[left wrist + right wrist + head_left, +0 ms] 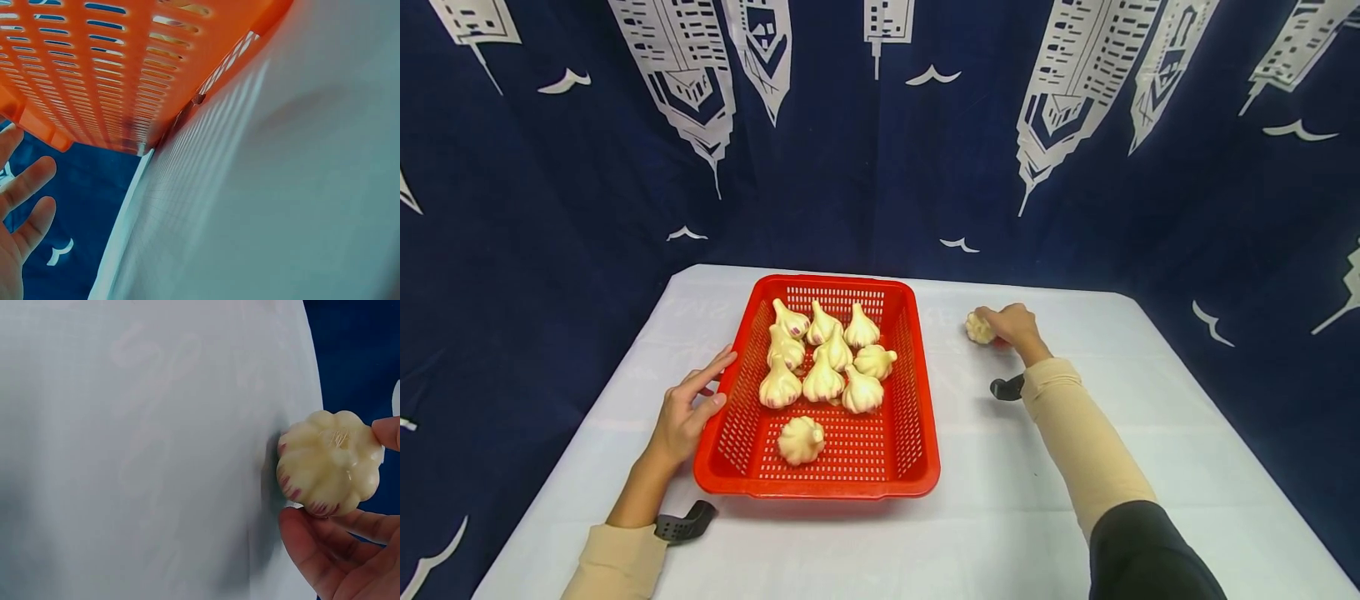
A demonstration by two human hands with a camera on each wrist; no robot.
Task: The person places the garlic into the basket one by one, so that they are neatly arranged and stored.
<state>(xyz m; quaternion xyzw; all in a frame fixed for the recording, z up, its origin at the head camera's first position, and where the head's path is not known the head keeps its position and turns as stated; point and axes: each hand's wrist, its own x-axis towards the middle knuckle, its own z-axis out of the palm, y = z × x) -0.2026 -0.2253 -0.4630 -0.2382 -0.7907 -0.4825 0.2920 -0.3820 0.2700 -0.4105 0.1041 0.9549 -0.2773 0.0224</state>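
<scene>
A garlic bulb [328,465] with purple streaks is pinched between the thumb and fingers of my right hand [1017,327], over the right part of the table, to the right of a red basket [928,450]. In the right wrist view its root end faces the camera. My left hand [683,414] rests against the basket's left rim with its fingers spread and fairly straight. Inside the basket, several garlic bulbs [823,379] stand grouped toward the back and middle. One more bulb [801,440] lies apart near the front.
The basket stands on a white-covered table [1000,508]. Behind and around it hangs a dark blue cloth [880,167] printed with white buildings. A dark wrist strap piece [687,523] sticks out by the left wrist, and another [1006,388] by the right.
</scene>
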